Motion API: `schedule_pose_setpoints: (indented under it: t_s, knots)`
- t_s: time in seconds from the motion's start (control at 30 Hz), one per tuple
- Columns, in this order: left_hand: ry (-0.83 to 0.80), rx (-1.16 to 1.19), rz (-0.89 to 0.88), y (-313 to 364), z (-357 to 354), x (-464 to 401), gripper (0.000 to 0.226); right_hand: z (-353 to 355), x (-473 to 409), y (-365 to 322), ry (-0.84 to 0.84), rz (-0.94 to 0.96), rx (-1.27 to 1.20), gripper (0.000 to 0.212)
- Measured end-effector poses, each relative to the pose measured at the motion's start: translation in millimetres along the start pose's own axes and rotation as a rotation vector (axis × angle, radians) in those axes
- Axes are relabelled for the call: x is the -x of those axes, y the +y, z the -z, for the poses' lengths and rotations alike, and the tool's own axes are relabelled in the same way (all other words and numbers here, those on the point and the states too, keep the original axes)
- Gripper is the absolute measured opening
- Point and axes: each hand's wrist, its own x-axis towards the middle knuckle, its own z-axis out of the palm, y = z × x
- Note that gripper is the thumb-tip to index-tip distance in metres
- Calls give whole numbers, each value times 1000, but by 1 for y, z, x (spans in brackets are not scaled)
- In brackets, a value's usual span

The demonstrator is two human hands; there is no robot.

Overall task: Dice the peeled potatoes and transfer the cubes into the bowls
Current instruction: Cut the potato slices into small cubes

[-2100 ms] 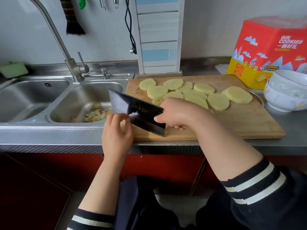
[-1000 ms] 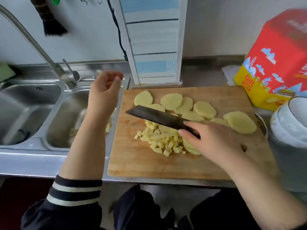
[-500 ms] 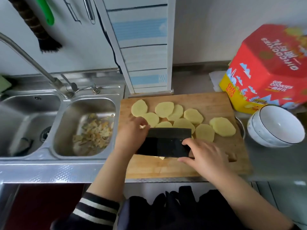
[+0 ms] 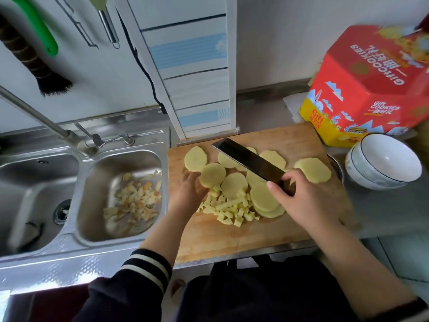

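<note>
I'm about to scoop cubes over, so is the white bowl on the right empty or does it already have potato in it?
Empty. The white bowl shows only bare white inside; the potato cubes all lie on the cutting board.

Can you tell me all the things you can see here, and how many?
cutting board: one, wooden, on the counter
potato slices: about nine, pale yellow, on the board
potato cubes: a pile, pale yellow, near side of the board
cleaver: one, dark, above the slices
bowls: stacked, white, right of the board
cookie box: one, red and yellow, behind the bowls
sink: two basins, steel, left
peels: a heap, in the right basin
brush: one, dark, on the wall
left hand: on a slice
right hand: holds the cleaver
</note>
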Motion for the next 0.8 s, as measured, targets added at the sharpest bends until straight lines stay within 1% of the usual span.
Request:
schedule_pose_setpoints:
  t_s: [0.07,0.13,0.2,0.27,0.43,0.53,0.6,0.73,0.8]
  knots:
    - [-5,-101,-68,10,-4,-15,63,2,-2,-2,-20,-27,-68,41]
    - [-49,-265,-105,20,-6,-31,69,4,-5,-1,-68,-44,-94,38]
    - [-76,-399,-114,29,-7,-42,73,7,-6,4,-112,-58,-132,38]
    - [-113,-472,-103,37,-6,-49,78,11,-5,8,-126,-67,-177,39]
    - [-200,-542,-55,47,-1,-62,95,14,2,14,-120,-100,-265,37]
    - [-225,-571,-40,49,2,-67,101,6,6,17,-114,-131,-349,35]
    - [-229,-587,-23,51,3,-68,103,3,7,17,-130,-131,-349,34]
    - [-157,-586,-26,58,1,-61,99,2,7,15,-123,-96,-352,32]
    - [-91,-534,-36,57,2,-55,84,-1,7,14,-125,-88,-364,31]
